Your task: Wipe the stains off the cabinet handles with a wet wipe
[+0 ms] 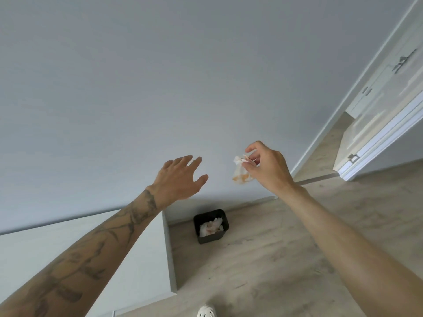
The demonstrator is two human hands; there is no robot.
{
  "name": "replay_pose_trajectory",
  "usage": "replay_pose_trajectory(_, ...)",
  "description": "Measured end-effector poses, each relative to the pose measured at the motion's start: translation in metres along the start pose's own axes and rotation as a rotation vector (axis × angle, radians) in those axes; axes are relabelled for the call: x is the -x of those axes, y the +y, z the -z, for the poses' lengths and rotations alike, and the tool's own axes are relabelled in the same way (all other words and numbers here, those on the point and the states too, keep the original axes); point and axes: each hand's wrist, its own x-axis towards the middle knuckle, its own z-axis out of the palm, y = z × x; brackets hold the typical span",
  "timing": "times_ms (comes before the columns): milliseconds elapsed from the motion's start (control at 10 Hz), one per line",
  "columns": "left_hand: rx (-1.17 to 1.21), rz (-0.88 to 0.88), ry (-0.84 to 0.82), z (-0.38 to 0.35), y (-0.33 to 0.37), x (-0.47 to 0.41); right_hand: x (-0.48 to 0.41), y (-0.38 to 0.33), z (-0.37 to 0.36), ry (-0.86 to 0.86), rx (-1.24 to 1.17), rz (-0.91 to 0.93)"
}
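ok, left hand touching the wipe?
Apart. The head view shows bare wall between the open left hand and the stained wipe, which only the right hand pinches.

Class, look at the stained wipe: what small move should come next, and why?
Probably lower the right hand over the black bin and let go: the wipe it pinches is stained orange, and the bin already holds used wipes.

Crumpled orange-stained wet wipe (pixel 240 170), midair
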Motion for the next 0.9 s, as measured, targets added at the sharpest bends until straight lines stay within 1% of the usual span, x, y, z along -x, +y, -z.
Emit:
replay_pose_trajectory(200, 0.032, 0.105, -0.085, -0.105, -0.015, -0.076, -0.058, 0.093, -0.097, -0.142, -0.036, -0.076)
replay_pose_trajectory(400, 0.077, 0.205, -0.202, -0.225, -0.031, -0.133, -0.080, 0.194, -0.223, -0.270, -0.074, -0.153)
replay_pose_trajectory(700, 0.088, 0.306, -0.272, -0.437, -0.056, -0.201, -0.102, 0.353, -0.439, -0.326, -0.101, -0.271)
replay_pose_trajectory(800, 0.104, 0.330, -0.281, -0.488, -0.066, -0.212, -0.101, 0.394, -0.495, -0.360, -0.058, -0.281)
replay_pose_trajectory(900, 0.074, 0.319, -0.283, -0.509, -0.075, -0.222, -0.103, 0.417, -0.523, -0.359, -0.008, -0.285)
